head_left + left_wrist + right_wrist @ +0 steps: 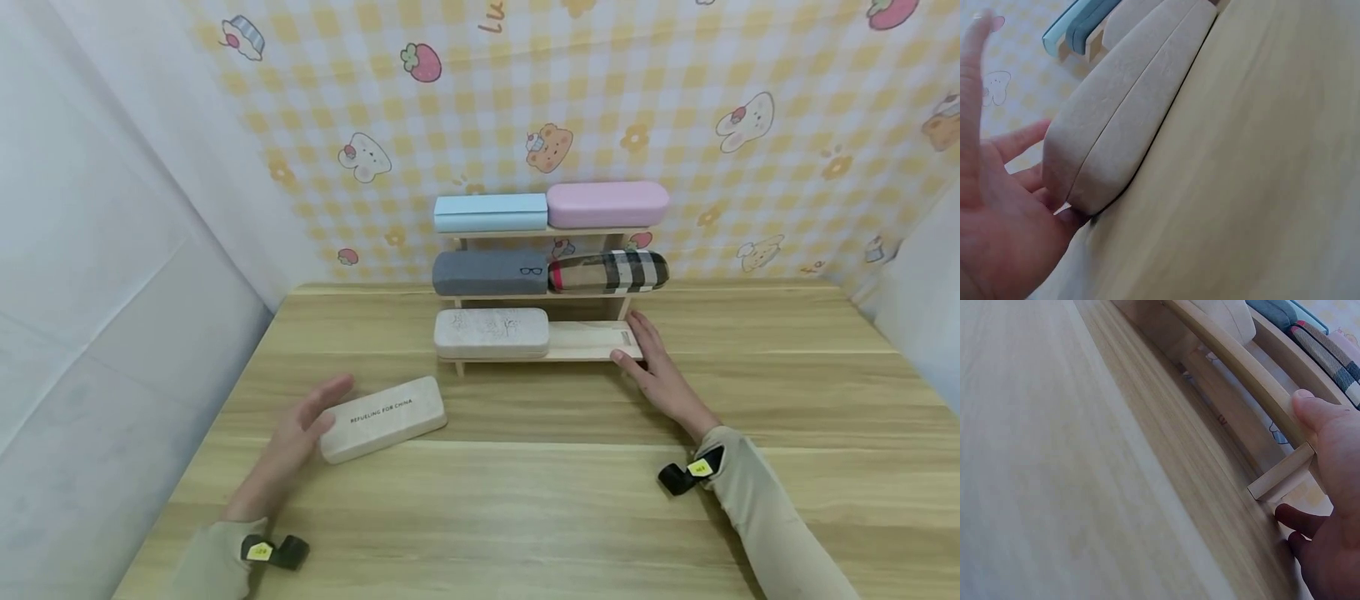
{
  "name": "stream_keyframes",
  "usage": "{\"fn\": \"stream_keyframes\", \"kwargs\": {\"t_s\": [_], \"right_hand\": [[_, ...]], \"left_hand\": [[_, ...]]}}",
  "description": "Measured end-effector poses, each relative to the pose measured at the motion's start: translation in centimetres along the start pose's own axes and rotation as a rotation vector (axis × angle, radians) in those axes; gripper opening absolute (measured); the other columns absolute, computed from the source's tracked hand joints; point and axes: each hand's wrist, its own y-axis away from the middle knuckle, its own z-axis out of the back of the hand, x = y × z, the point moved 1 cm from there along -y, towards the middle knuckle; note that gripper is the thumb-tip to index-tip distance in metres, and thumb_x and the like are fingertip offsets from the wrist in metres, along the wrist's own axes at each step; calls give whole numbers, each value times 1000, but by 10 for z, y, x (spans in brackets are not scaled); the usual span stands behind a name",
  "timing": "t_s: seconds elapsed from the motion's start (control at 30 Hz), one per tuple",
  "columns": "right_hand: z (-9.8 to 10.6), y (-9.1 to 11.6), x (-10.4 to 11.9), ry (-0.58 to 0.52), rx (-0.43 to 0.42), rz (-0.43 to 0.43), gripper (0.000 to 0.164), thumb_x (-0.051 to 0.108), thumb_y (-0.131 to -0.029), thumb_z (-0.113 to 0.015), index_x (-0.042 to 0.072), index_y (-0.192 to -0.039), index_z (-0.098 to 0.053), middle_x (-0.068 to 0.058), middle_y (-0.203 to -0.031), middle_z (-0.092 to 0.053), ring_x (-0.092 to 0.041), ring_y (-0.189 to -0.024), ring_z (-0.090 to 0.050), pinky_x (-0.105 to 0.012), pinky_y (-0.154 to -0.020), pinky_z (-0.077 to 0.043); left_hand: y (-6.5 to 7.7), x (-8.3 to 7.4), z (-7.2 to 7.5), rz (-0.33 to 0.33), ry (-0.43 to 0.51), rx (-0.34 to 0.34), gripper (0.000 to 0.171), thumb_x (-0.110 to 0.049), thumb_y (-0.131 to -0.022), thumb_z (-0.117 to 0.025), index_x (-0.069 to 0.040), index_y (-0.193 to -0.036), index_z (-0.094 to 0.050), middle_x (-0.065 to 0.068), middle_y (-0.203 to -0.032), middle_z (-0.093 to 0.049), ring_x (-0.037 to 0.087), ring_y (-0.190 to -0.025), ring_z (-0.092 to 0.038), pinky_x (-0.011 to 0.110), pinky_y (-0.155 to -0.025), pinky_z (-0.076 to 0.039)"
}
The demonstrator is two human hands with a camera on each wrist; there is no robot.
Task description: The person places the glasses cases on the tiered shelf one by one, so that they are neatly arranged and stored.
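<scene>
A cream glasses case (386, 419) printed "REFUELING FOR CHINA" lies slanted on the tabletop, left of a small three-tier wooden rack (588, 340). My left hand (300, 429) is at its left end. In the left wrist view, fingers (1022, 140) reach behind that end, spread and loosely bent, not closed round it. My right hand (656, 375) grips the rack's lower right corner. Its thumb (1316, 412) presses on the bottom shelf's front edge, and other fingers are beside the rack's short leg (1282, 472).
Another cream case (491, 332) occupies the bottom shelf's left half. Above it are a grey case (487, 273) and a plaid case (609, 272). The top shelf carries a light blue case (491, 213) and a pink case (609, 205). Behind hangs a yellow checked cloth (480, 108).
</scene>
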Motion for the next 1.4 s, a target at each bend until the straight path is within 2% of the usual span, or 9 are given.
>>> {"fn": "stream_keyframes", "kwargs": {"t_s": [0.1, 0.2, 0.27, 0.4, 0.5, 0.83, 1.17, 1.4], "right_hand": [[-1, -1, 0, 2, 0, 2, 69, 27, -97, -50, 9, -150, -11, -17, -153, -4, -33, -139, -4, -60, -104, -13], [0, -1, -1, 3, -2, 6, 69, 27, -97, -51, 7, -150, -11, -18, -153, -4, -33, -139, -4, -60, -104, -12], [0, 0, -1, 1, 0, 3, 69, 27, -97, -50, 7, -150, -11, -18, -153, -3, -33, -139, -3, -60, -104, -12], [0, 0, 1, -2, 5, -1, 69, 26, -97, -50, 7, -150, -10, -18, -153, -3, -33, -139, -2, -60, -104, -11], [1, -1, 2, 2, 9, -3, 69, 27, -97, -50, 8, -150, -10, -18, -153, -2, -33, -139, -2, -60, -104, -11], [1, -1, 2, 7, 8, -11, 69, 27, -97, -50, 8, -150, -11, -18, -153, -3, -33, -139, -3, -60, -104, -12], [1, 0, 2, 10, 9, -11, 69, 28, -97, -50, 9, -150, -10, -17, -153, -3, -33, -139, -3, -60, -104, -12], [1, 0, 2, 9, 10, -7, 68, 28, -98, -49, 9, -150, -10, -18, -153, -3, -33, -139, -3, -60, -104, -12]], "left_hand": [[-1, 0, -5, 56, -10, 14, 56, -9, -91, -58, -8, -142, -37, 16, -141, -39, 11, -125, -38, 12, -94, -29], [-2, -1, -8, 95, -83, 25, 69, -12, -82, -71, -13, -143, -37, 13, -140, -41, 13, -122, -40, 13, -93, -30], [-3, -1, -8, 108, -150, 39, 79, -17, -76, -78, -17, -143, -37, 9, -142, -40, 17, -124, -37, 22, -97, -28], [-4, 0, -7, 56, -273, 95, 93, -24, -65, -85, -17, -144, -36, 7, -147, -31, 29, -131, -27, 51, -100, -23], [-4, 1, -5, 1, -315, 126, 95, -24, -63, -87, -13, -143, -37, 9, -149, -27, 34, -133, -22, 60, -97, -20], [-5, 4, -4, 9, -305, 109, 87, -28, -60, -88, -24, -137, -46, 0, -136, -42, 25, -120, -38, 54, -94, -26], [-5, 4, -4, 4, -313, 99, 86, -28, -60, -88, -24, -135, -47, -4, -131, -45, 19, -116, -41, 50, -93, -28], [-5, 3, -5, 2, -307, 98, 86, -29, -60, -88, -24, -135, -47, -4, -131, -46, 19, -116, -41, 50, -94, -28]]}}
